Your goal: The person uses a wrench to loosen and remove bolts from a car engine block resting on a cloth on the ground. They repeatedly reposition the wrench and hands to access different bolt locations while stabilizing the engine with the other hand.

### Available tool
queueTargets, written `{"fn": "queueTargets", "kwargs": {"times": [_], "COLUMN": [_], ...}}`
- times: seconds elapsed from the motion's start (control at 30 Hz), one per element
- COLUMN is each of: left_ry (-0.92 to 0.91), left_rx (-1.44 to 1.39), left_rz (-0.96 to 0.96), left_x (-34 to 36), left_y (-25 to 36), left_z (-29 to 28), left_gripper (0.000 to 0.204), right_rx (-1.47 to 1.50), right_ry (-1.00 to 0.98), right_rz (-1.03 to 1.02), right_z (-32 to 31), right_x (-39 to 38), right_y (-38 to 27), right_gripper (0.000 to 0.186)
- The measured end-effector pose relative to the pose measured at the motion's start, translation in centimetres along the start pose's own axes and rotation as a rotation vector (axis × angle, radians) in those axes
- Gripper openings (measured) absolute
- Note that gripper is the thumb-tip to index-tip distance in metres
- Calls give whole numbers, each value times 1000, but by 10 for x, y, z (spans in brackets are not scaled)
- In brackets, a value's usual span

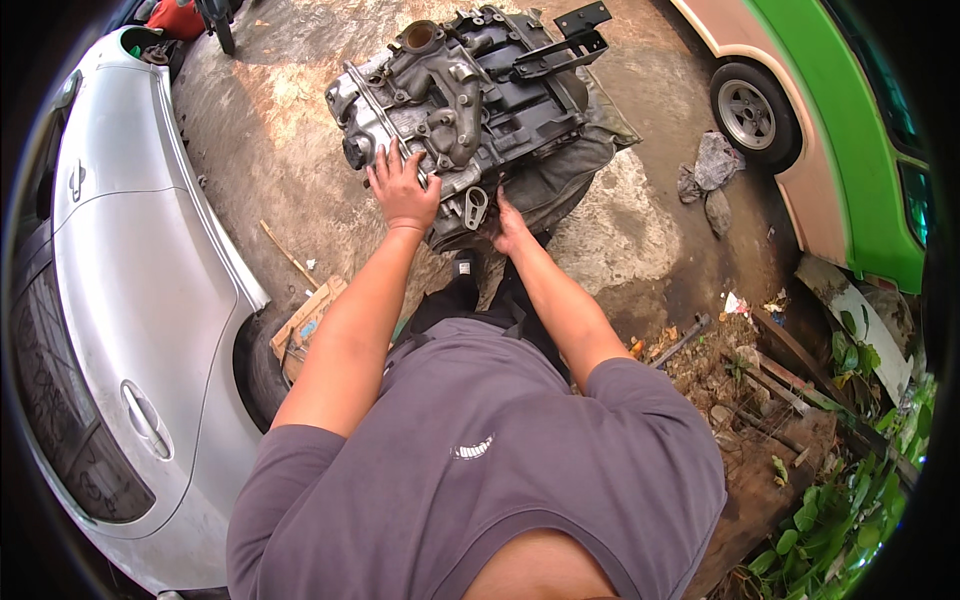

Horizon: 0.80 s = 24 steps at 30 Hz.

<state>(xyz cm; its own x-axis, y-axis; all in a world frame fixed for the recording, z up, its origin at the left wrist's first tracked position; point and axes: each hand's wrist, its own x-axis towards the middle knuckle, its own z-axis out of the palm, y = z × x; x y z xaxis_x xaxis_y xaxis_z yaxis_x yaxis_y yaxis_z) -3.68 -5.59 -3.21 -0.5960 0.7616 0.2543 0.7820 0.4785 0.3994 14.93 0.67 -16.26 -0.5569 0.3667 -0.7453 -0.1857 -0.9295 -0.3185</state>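
Note:
A grey metal car engine (470,110) rests in front of me on a dark cloth-like cover (575,175). Its intake manifold, with a round rusty opening (420,37), faces up, and a black bracket (560,55) sticks out at the far right. My left hand (403,190) lies on the near left edge of the engine, fingers spread over the metal. At the near side, my right hand (512,222) grips the engine low down, thumb up, its fingers partly hidden underneath. Between both hands sits a small looped metal bracket (475,208).
A silver car (150,230) stands close on my left, a green and peach vehicle (820,130) on the right. Rags (715,162) lie by its wheel (750,113). Wood scraps (300,325) lie near the silver car; metal bars (780,385), debris and plants (830,525) are at lower right.

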Motion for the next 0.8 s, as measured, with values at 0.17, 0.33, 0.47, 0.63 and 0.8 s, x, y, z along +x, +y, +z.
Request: {"fn": "queueTargets", "kwargs": {"times": [0.17, 0.33, 0.47, 0.63, 0.8], "left_ry": [-3, -11, -3, -15, 6], "left_rx": [-8, -1, -5, 2, -2], "left_rz": [5, 2, 0, -7, -5], "left_x": [0, 1, 1, 0, -1], "left_y": [2, 3, 2, 1, 0], "left_z": [-2, -3, -3, -2, 0], "left_gripper": [40, 41, 42, 41, 41], "right_rx": [33, -137, -686, -1663, -1973], "right_ry": [-58, 150, 222, 477, 481], "right_rz": [-27, -244, -424, -791, -1152], "right_z": [4, -14, -37, -29, 3], "right_x": [15, 34, 36, -5, -41], "right_y": [14, 14, -21, -76, -114], "right_gripper": [68, 71, 55, 45, 38]}}
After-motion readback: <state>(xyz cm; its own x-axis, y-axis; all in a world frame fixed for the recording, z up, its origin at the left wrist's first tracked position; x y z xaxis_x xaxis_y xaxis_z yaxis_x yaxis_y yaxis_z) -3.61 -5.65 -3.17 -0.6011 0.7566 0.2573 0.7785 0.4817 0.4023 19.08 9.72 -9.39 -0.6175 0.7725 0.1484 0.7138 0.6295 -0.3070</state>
